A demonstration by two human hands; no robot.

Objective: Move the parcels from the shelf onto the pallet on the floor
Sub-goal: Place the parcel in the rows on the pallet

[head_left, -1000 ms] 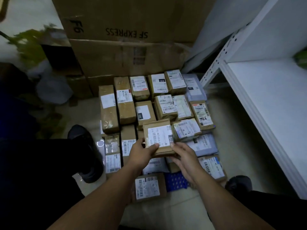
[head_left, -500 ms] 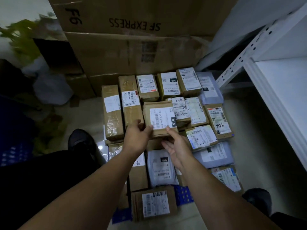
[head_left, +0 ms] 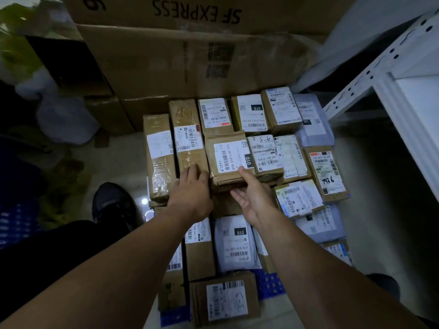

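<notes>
Since a second ago we have set the brown parcel (head_left: 228, 160) farther back among the other parcels (head_left: 264, 155) on the pallet (head_left: 269, 284), just ahead of both hands: left hand (head_left: 192, 191) flat beside its left edge, fingers (head_left: 193, 170) straight, and right hand (head_left: 251, 198) open, thumb touching its near edge.

one head-worn wide-angle camera looks forward and steeply down, close above the fingers (head_left: 193, 169); brown cardboard parcels (head_left: 187, 160) fill the view beyond them, white metal shelf (head_left: 401, 110) at their right.

parcel (head_left: 229, 160) moved farther back, set down, right hand (head_left: 251, 200) opened
</notes>
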